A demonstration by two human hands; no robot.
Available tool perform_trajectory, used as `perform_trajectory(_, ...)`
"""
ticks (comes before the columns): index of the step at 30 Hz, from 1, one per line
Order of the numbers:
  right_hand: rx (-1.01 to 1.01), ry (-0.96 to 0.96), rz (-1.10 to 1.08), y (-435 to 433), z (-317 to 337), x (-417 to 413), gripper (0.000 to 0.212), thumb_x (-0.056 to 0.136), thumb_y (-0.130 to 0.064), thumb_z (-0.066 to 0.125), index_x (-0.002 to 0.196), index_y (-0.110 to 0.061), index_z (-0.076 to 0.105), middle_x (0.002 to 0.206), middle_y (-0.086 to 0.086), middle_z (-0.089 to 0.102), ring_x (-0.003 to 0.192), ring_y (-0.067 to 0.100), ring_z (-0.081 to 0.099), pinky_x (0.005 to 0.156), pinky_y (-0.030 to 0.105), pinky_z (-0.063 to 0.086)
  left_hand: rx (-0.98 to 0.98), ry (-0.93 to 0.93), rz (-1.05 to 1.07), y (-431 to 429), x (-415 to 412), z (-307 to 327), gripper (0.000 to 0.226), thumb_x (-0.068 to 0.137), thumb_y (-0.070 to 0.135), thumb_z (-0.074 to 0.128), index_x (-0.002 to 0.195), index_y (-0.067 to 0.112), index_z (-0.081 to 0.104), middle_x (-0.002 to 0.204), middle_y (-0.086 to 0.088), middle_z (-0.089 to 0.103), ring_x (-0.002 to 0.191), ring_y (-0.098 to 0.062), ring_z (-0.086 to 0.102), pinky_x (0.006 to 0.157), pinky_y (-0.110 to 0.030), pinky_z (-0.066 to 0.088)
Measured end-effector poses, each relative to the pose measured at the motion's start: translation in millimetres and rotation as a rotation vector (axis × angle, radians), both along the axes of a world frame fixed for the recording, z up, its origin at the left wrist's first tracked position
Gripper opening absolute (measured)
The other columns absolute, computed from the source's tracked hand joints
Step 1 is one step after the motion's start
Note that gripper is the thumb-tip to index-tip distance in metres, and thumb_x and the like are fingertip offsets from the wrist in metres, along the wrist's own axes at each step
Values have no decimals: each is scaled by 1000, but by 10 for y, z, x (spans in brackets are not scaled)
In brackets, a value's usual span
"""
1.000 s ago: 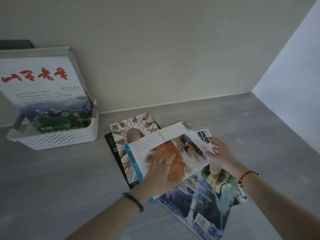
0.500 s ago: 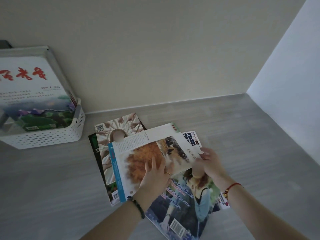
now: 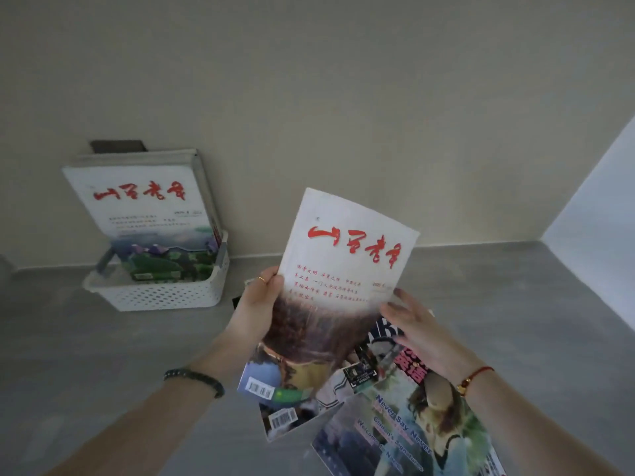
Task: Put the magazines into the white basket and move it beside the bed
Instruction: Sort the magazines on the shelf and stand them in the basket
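Observation:
A white magazine with red brush lettering is held upright above the floor. My left hand grips its lower left edge, thumb over the cover. My right hand touches its lower right edge with loosely spread fingers. Below them several magazines lie fanned on the grey floor. The white perforated basket stands at the left against the wall, with magazines standing in it; the front one has the same red lettering.
A beige wall runs behind the basket and meets a white wall at the right. Grey floor spreads around the pile. A dark object shows behind the basket's magazines.
The magazine that lay on top of the pile has been lifted and turned upright, its cover now facing me. The view has shifted so the basket sits further right.

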State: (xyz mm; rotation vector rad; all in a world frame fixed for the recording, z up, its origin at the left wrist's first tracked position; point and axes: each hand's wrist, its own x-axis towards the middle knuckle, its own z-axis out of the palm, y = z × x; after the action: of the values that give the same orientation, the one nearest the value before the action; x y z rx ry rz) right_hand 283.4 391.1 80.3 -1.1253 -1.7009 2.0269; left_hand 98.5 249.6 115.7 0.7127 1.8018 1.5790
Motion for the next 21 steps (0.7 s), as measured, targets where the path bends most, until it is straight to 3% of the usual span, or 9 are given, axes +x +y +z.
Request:
perform_trajectory(3,0,141,124,-157,139,-364,54,74,-36,60,125,-29,44,122,-15,56,119,10,46,106,40,32,28,-116,96,-193,-271,126,23,95,17,40,89,28,59,103,-2,63,108,-26,56,103,-43,39)
perform_trajectory(5,7,187,101,-240,228,-613,39,77,-31,58,116,-29,53,123,-8,59,114,11,52,105,39,37,61,-172,181,-325,-482,211,19,94,17,42,92,24,60,107,-4,63,111,-26,54,105,-45,38)
perform_trajectory(7,129,128,68,-318,318,-862,31,83,-25,57,114,-24,56,124,-1,60,110,15,56,99,38,43,62,-90,270,-457,-707,282,16,94,15,42,98,20,57,108,-3,61,107,-24,55,102,-41,40)
perform_trajectory(9,364,14,68,-398,430,-1117,29,85,-21,57,114,-16,59,118,1,63,93,11,61,80,25,51,35,6,345,-619,-944,357,14,94,14,43,99,19,55,101,0,59,94,-18,56,91,-33,42)
perform_trajectory(11,534,13,37,-491,564,-1417,28,82,-18,62,108,-8,64,104,2,67,67,-2,59,52,9,46,25,81,394,-773,-1247,415,13,94,13,44,98,16,56,102,-3,60,92,-19,58,87,-33,46)
perform_trajectory(12,580,38,16,-529,628,-1582,28,80,-16,65,106,-6,66,101,4,69,62,-4,59,46,6,44,10,138,406,-839,-1418,446,14,93,13,44,98,15,57,103,-5,61,94,-22,60,87,-35,49)
perform_trajectory(17,716,159,-124,-672,941,-2484,23,82,-11,63,101,0,67,108,15,68,76,11,58,48,1,41,86,201,518,-1020,-2224,682,18,91,7,48,104,2,59,93,-7,62,70,-11,57,55,-14,53)
perform_trajectory(21,699,162,-149,-709,1006,-3145,22,87,-10,54,104,-1,65,110,12,67,83,14,56,49,0,38,148,183,560,-1026,-2771,815,23,90,8,51,111,2,58,95,-4,62,79,-17,60,74,-30,53)
